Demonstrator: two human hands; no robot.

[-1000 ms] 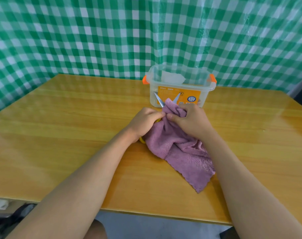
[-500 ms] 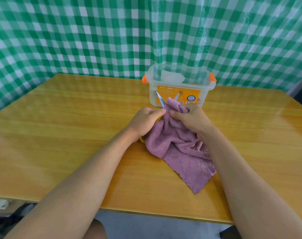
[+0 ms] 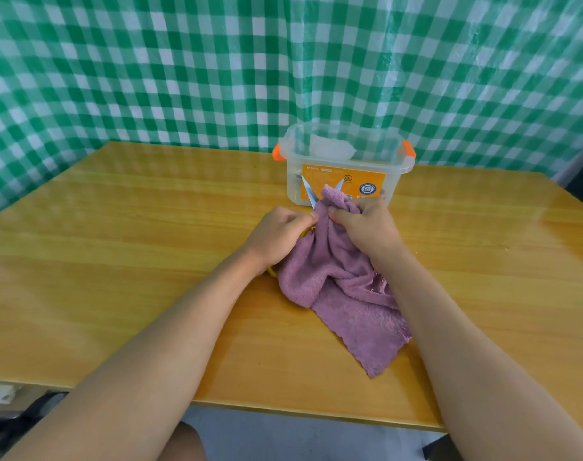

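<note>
The yellow-handled steel scissors (image 3: 309,196) are clasped open-bladed by the left grip (image 3: 280,237), seemingly so that the fluffy purple cloth (image 3: 346,277), pinched by the right grip (image 3: 370,227), is wiped between the blades.

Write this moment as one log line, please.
left hand: grips scissors, blades open | right hand: pinches purple cloth between blades | box: behind, on table

Wooden table (image 3: 133,244), purple cloth (image 3: 350,294), clear plastic box (image 3: 343,181)
</note>
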